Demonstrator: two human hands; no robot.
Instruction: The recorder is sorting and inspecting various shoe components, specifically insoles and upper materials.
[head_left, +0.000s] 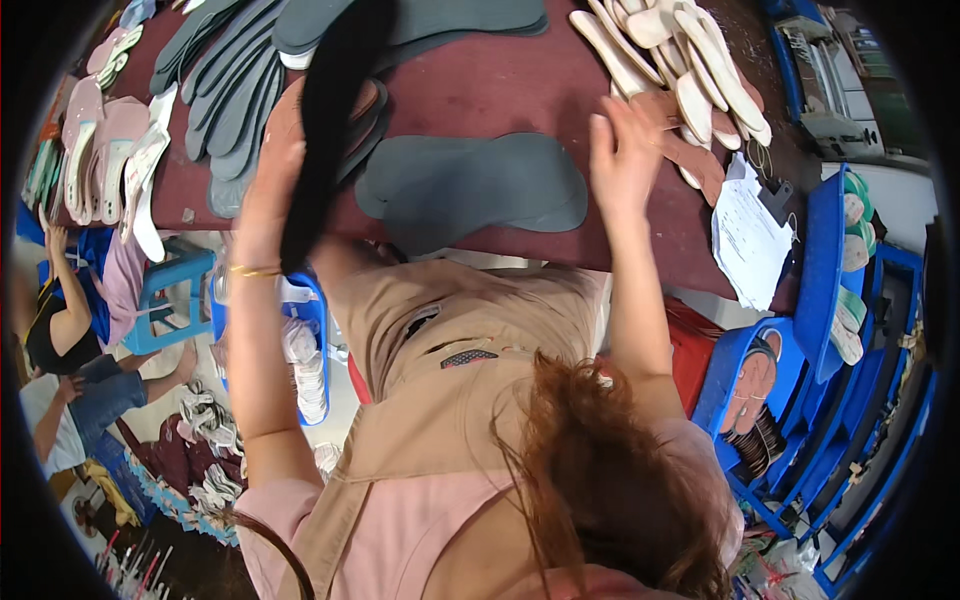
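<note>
My left hand (287,125) is at the left of the maroon table, blurred and partly covered by a long black shape (335,110) whose kind I cannot make out. Its fingers are mostly hidden, so I cannot tell what they hold. Beside it lie dark grey insoles with a brown one (368,100) among them. Straight in front of me, a few overlapping dark grey insoles (475,185) lie flat near the table's front edge. To their right, my right hand (627,155) is open with its fingers apart, close to a brown insole-shaped piece (697,165).
Fanned grey insoles (240,90) and pinkish insoles (120,130) cover the table's left. Pale insoles (690,60) pile up at far right, above papers (750,235). Blue bins (730,365) stand right. Another person (70,330) sits left near a blue stool (170,290).
</note>
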